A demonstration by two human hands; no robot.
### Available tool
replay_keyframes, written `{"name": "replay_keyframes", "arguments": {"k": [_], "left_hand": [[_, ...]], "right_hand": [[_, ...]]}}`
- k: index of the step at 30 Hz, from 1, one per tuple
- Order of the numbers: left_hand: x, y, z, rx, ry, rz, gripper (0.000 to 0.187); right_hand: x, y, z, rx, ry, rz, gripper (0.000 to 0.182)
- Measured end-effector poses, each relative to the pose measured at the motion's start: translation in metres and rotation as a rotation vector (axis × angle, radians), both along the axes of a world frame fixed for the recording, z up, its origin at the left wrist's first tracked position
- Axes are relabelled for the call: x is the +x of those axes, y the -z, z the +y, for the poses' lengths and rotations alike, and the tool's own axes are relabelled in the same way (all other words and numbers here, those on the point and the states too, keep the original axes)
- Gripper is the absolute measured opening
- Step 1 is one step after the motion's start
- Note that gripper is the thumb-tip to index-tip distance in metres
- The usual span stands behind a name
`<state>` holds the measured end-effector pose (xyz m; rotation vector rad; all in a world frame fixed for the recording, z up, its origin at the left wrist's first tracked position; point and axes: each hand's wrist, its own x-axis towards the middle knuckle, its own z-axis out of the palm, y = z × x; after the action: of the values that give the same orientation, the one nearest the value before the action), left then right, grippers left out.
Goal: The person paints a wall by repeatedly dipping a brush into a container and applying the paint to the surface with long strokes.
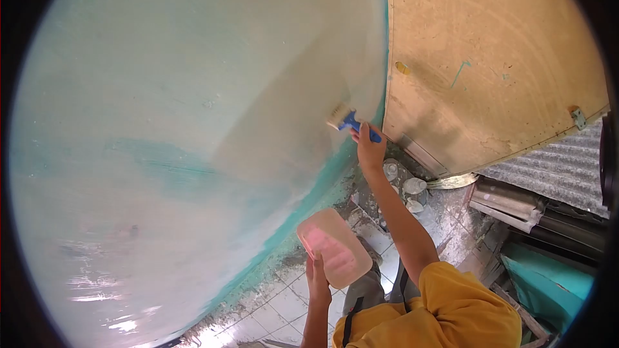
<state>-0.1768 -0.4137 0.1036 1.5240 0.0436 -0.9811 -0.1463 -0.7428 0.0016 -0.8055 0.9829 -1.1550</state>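
My right hand [370,151] grips the blue handle of a paintbrush [349,121]. The pale bristles of the brush overlap the large greyish-green painted surface [193,77], near its right border. Lower down, my left hand [317,278] holds a translucent plastic container [348,259] by its near left side. Pink material shows inside the container. A teal band [284,227] runs along the lower edge of the painted surface, and a teal patch with streaks lies at its left.
A tan board [496,32] meets the painted surface at upper right. Small white containers [414,185] sit on the floor by my right forearm. White floor tiles [288,305] lie below. Corrugated sheet [554,161] and a teal object [548,272] stand at right.
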Motion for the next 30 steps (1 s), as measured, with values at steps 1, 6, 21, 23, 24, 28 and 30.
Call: {"name": "replay_keyframes", "arguments": {"k": [1, 6, 21, 23, 24, 28, 30], "left_hand": [[0.001, 0.003, 0.0, -0.026, 0.006, 0.001, 0.064], [0.003, 0.004, 0.0, -0.063, 0.004, -0.017, 0.063], [-0.001, 0.003, -0.002, -0.018, 0.007, 0.01, 0.061], [-0.002, 0.003, -0.004, -0.005, -0.018, -0.008, 0.059], [-0.002, 0.001, -0.005, -0.01, -0.019, -0.007, 0.059], [-0.001, -0.003, -0.011, -0.043, 0.018, -0.026, 0.058], [-0.001, -0.004, -0.015, -0.043, 0.028, -0.029, 0.057]], "right_hand": [[0.0, -0.029, -0.001, -0.06, -0.004, -0.078, 0.034], [-0.015, -0.136, -0.004, -0.138, -0.052, -0.208, 0.035], [-0.003, 0.076, 0.021, 0.063, -0.002, -0.063, 0.035], [-0.012, 0.045, 0.014, 0.074, -0.009, -0.029, 0.036], [-0.018, 0.023, 0.007, 0.055, -0.007, -0.044, 0.036], [-0.039, -0.089, -0.024, -0.109, 0.052, -0.17, 0.036], [-0.042, -0.106, -0.048, -0.157, 0.049, -0.181, 0.037]]}}
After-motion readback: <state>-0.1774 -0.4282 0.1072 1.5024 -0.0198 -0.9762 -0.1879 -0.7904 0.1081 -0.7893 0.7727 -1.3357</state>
